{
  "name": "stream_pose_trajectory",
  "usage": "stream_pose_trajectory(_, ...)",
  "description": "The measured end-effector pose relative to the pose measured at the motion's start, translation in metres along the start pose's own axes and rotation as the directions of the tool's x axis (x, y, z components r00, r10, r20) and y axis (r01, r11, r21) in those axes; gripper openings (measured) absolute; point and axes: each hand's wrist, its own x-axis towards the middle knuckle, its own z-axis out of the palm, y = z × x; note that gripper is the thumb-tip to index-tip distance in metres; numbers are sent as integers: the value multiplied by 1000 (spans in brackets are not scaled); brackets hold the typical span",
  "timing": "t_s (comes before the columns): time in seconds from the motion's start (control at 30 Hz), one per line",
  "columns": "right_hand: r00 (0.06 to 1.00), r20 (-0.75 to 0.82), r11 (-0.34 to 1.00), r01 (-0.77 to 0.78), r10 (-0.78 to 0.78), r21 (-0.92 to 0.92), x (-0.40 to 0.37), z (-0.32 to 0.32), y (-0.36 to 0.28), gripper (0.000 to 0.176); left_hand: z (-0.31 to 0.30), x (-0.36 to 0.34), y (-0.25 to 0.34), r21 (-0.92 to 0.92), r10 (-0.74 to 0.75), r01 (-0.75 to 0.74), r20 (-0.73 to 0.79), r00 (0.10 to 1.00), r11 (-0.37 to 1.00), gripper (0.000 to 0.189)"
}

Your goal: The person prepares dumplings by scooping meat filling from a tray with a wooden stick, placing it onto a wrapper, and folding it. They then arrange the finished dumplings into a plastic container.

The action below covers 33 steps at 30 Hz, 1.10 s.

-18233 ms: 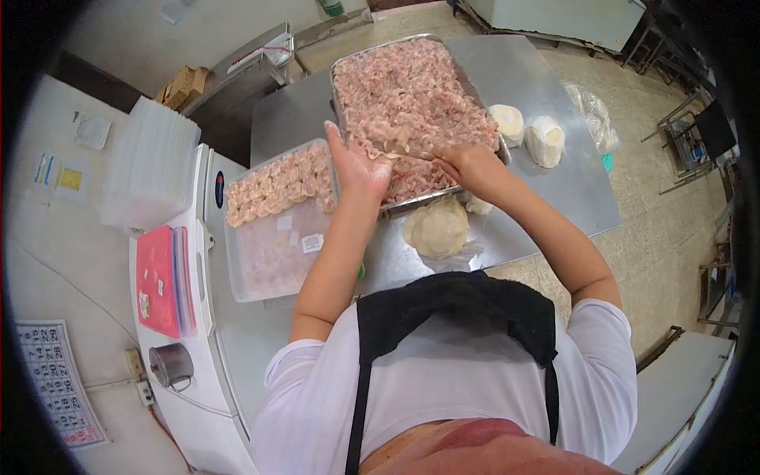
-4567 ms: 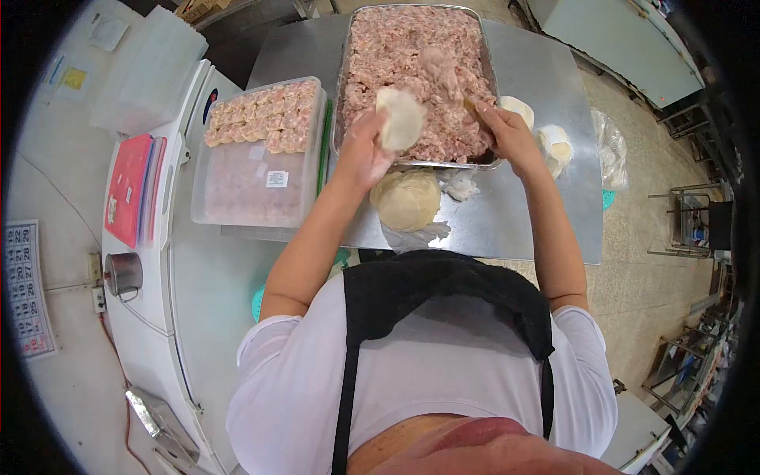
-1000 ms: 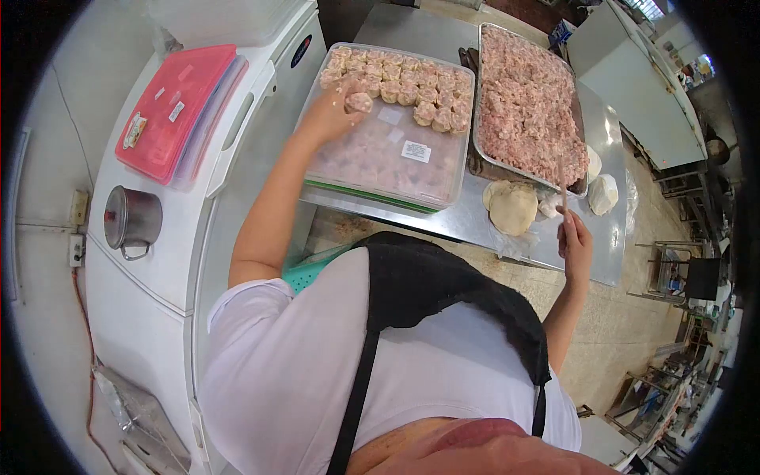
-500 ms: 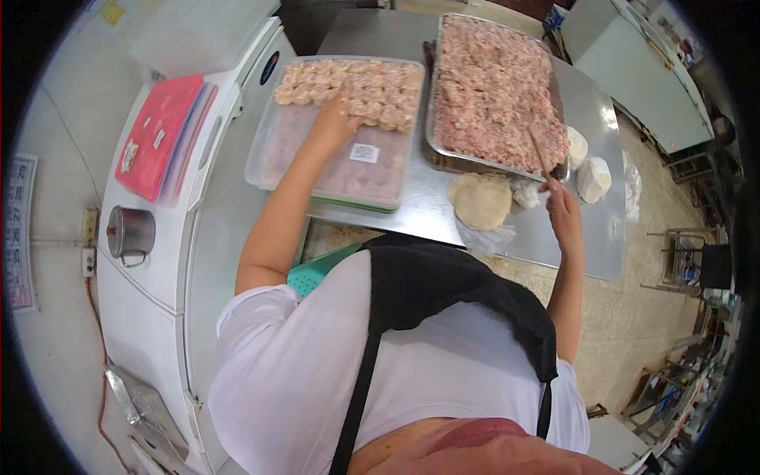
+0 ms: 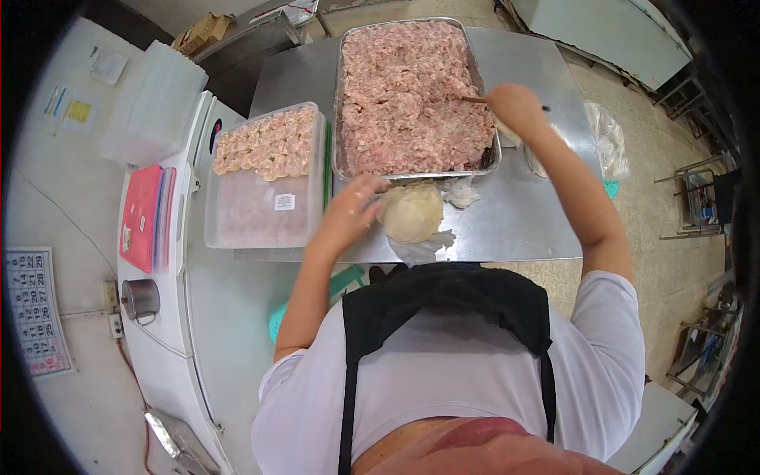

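A large metal tray (image 5: 340,150) full of ground meat filling (image 5: 412,95) sits at the middle of the table. My right hand (image 5: 516,111) is closed round a thin wooden stick (image 5: 473,100), its tip at the meat near the tray's right side. By the tray's near edge, my left hand (image 5: 354,207) has its fingers apart and reaches towards a stack of round dough wrappers (image 5: 413,214), fingertips right at their left edge. Left of the tray, rows of filled dumplings (image 5: 269,142) cover the far part of a clear plastic container (image 5: 245,214) with a white label.
A crumpled white wad (image 5: 459,192) lies beside the wrappers on the steel table (image 5: 522,222). A plastic bag (image 5: 606,142) is at the table's right edge. Along the left, a white freezer (image 5: 166,317) carries pink plastic lids (image 5: 142,218) and a metal mug (image 5: 141,299).
My left hand has left the dumplings and come to the wrappers. My right hand has moved up over the tray's right side with the stick. The view has shifted right.
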Motion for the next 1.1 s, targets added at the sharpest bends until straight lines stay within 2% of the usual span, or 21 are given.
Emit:
stream_pose_trajectory(0.07, 997, 74, 997, -28, 23, 72, -5, -10, -34, 14, 30, 0, 6, -86, -101, 125, 237, 966, 988, 34)
stream_pose_trajectory(0.13, 991, 125, 991, -63, 48, 117, -20, -12, -62, 14, 50, -2, 25, -94, -93, 112, 188, 978, 989, 32)
stream_pose_trajectory(0.23, 996, 92, 981, -4, -14, 196, -34, -12, -80, 14, 71, -7, 36, -65, -92, 97, 68, 993, 993, 28)
stream_pose_trajectory(0.27, 985, 172, 960, -36, -13, 277, -36, -13, -74, 16, 77, -9, 35, -38, -101, 101, 1, 995, 994, 28)
stream_pose_trajectory(0.3, 968, 250, 933, -76, -15, 350, -38, -13, -69, 18, 82, -12, 26, -34, -99, 99, 3, 995, 995, 28)
stream_pose_trajectory(0.33, 969, 246, 933, -78, -11, 351, -35, -11, -60, 18, 82, -12, 14, -80, -93, 99, 75, 993, 992, 27)
stream_pose_trajectory(0.37, 961, 274, 917, -149, 46, 371, -28, -5, -48, 22, 82, -14, 1, -127, -85, 103, 144, 986, 987, 26)
stream_pose_trajectory(0.4, 948, 305, 896, -214, 94, 389, -21, -2, -41, 26, 78, -13, -4, -125, -88, 106, 140, 986, 987, 26)
stream_pose_trajectory(0.43, 949, 310, 896, -183, 54, 404, -8, -24, -35, 33, 74, -15, -7, -158, -55, 84, 180, 982, 984, 26)
stream_pose_trajectory(0.47, 950, 310, 896, -173, 42, 408, 0, -23, -36, 33, 72, -17, -8, -191, -22, 65, 217, 976, 980, 28)
stream_pose_trajectory(0.57, 1000, 24, 944, -14, 7, 330, 31, -9, -41, 31, 57, -13, 10, -284, -74, 124, 181, 981, 951, 34)
stream_pose_trajectory(0.7, 996, 52, 971, 55, -69, 232, 39, 26, -67, 28, 43, -9, 7, -412, -77, 142, 172, 982, 900, 38)
stream_pose_trajectory(0.77, 996, 34, 956, 66, -79, 286, 25, 33, -82, 26, 30, -6, 7, -624, -176, 212, 119, 977, 752, 40)
stream_pose_trajectory(0.8, 996, 39, 957, 66, -80, 283, 17, 25, -92, 26, 28, -7, 3, -628, -175, 211, 120, 977, 749, 40)
stream_pose_trajectory(0.87, 993, 114, 938, -48, 9, 344, -1, 3, -111, 25, 28, -9, -7, -892, -365, 258, 115, 924, 371, 33)
stream_pose_trajectory(0.9, 986, 168, 930, -59, -2, 363, -6, 1, -117, 31, 25, -5, -11, -875, -430, 284, 98, 897, 391, 27)
stream_pose_trajectory(0.93, 985, 172, 932, -63, 1, 357, -10, -2, -122, 31, 23, 0, -14, -878, -426, 282, 101, 899, 386, 27)
stream_pose_trajectory(1.0, 969, 224, 901, -184, 100, 393, -22, -15, -135, 35, 19, 7, -19, -967, -598, 234, 129, 791, 100, 28)
stream_pose_trajectory(1.03, 957, 275, 861, -216, 93, 461, -25, -17, -138, 36, 16, 11, -23, -983, -596, 179, 125, 793, 32, 32)
stream_pose_trajectory(1.07, 955, 277, 861, -224, 102, 456, -29, -14, -143, 36, 13, 17, -28, -983, -589, 182, 130, 797, 29, 32)
stream_pose_trajectory(1.1, 946, 307, 782, -269, 104, 562, -34, -7, -150, 37, 10, 22, -33, -993, -609, 68, 113, 785, -97, 33)
